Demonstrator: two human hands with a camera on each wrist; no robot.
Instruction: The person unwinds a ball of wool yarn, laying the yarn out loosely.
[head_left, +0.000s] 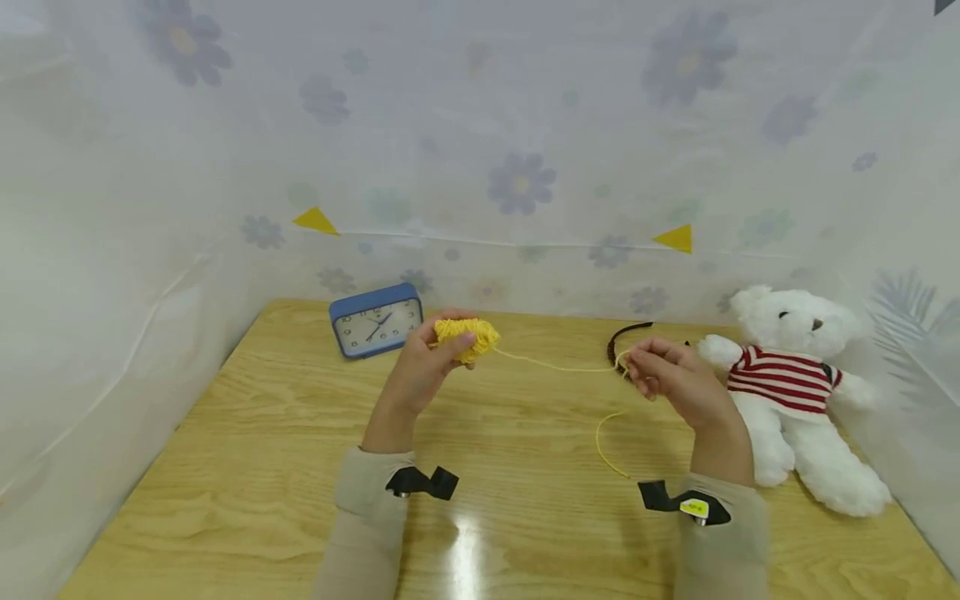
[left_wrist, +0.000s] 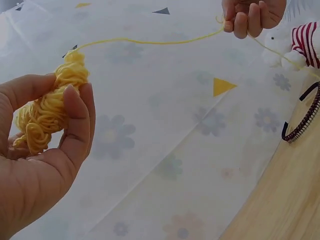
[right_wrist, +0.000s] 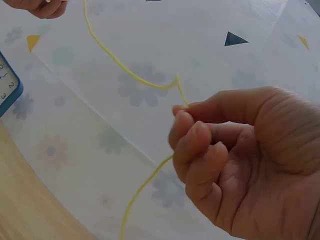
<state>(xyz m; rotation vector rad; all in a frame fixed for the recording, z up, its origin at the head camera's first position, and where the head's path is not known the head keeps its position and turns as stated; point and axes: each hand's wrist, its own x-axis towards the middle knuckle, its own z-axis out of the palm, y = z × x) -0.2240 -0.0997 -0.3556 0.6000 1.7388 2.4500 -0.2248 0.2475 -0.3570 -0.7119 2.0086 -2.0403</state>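
Note:
A small bundle of yellow yarn point(head_left: 480, 333) is gripped between the thumb and fingers of my left hand point(head_left: 427, 367), above the table's middle. From the bundle's right end a single strand point(head_left: 555, 367) runs, sagging slightly, across to my right hand point(head_left: 678, 379). The right thumb and fingertips pinch this strand; in the right wrist view the yarn strand point(right_wrist: 132, 72) reaches the fingertips. Below that hand the loose tail point(head_left: 600, 437) hangs in a curve. The left wrist view shows the wound loops of the yarn bundle point(left_wrist: 52, 102) close up.
A blue alarm clock point(head_left: 377, 323) stands at the table's back left. At the right sits a white teddy bear point(head_left: 795, 383) in a red-striped shirt. A dark headband point(left_wrist: 305, 120) lies near the back edge, partly behind the right hand. A flower-patterned curtain point(head_left: 450, 150) encloses the wooden table point(head_left: 262, 467).

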